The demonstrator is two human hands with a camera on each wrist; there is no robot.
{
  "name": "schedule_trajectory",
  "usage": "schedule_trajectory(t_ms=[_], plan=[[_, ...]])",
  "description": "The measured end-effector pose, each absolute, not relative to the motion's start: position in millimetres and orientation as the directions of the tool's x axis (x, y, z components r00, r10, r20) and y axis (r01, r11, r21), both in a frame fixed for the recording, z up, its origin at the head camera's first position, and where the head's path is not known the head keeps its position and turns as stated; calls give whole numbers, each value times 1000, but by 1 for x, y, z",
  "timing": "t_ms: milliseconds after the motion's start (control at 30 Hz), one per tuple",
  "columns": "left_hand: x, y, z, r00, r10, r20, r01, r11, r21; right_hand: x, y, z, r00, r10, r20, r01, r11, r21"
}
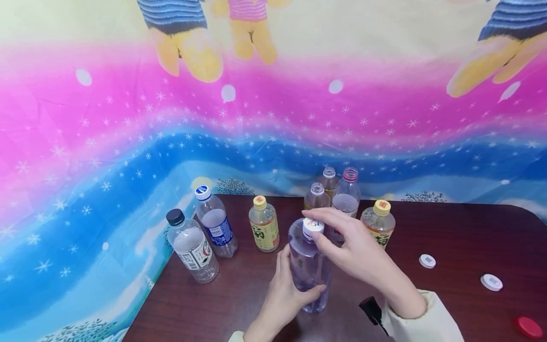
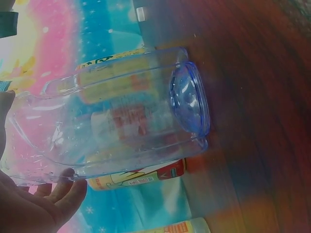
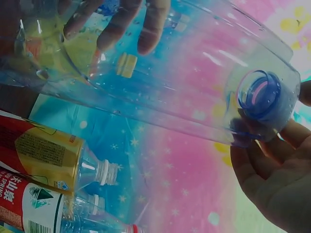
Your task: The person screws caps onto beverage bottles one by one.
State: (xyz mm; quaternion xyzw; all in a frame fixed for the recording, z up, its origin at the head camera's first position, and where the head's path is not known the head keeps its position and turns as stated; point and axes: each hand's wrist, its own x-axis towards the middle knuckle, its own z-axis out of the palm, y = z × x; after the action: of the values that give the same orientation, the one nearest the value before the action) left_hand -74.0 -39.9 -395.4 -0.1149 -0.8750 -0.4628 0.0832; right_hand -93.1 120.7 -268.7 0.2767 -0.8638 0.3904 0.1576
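A large clear bottle with a faint violet tint stands upright over the table in the head view, a white cap on its neck. My left hand grips the bottle's lower body, thumb across the front. From the right, my right hand reaches over the top and pinches the cap between thumb and fingers. The left wrist view shows the bottle's ridged clear base close over the tabletop. In the right wrist view, the right hand curls about the neck end, and left fingers show across the body.
Left stand a black-capped bottle and a blue-labelled bottle. Yellow-capped bottles flank the large one. Uncapped bottles stand behind. White caps and a red cap lie right; a black object is by the right sleeve.
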Motion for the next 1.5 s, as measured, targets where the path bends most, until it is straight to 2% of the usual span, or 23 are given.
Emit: schedule_trajectory(t_ms=[167, 500, 633, 833, 933, 1233, 1500], plan=[[-76, -39, -394, -961, 134, 241, 275, 548, 790, -92, 125, -265, -796, -351, 493, -601, 546, -583], [-75, -39, -393, -968, 133, 215, 252, 545, 800, -92, 120, -261, -864, -239, 443, -483, 644, -593], [-75, -39, -394, -965, 135, 224, 261, 541, 800, -93, 118, -266, -844, -248, 476, -507, 658, -556], [-75, -38, -397, -951, 138, 276, 305, 555, 774, -94, 121, -272, -759, -378, 531, -643, 564, -518], [-75, -38, -398, -948, 133, 289, 312, 562, 766, -94, 124, -270, -736, -416, 534, -673, 534, -512], [-75, -40, -399, -943, 130, 307, 323, 580, 748, -94, 125, -264, -741, -443, 504, -668, 554, -497], [-74, -39, -397, -949, 120, 292, 306, 578, 757, -94, 121, -259, -780, -406, 476, -619, 614, -490]])
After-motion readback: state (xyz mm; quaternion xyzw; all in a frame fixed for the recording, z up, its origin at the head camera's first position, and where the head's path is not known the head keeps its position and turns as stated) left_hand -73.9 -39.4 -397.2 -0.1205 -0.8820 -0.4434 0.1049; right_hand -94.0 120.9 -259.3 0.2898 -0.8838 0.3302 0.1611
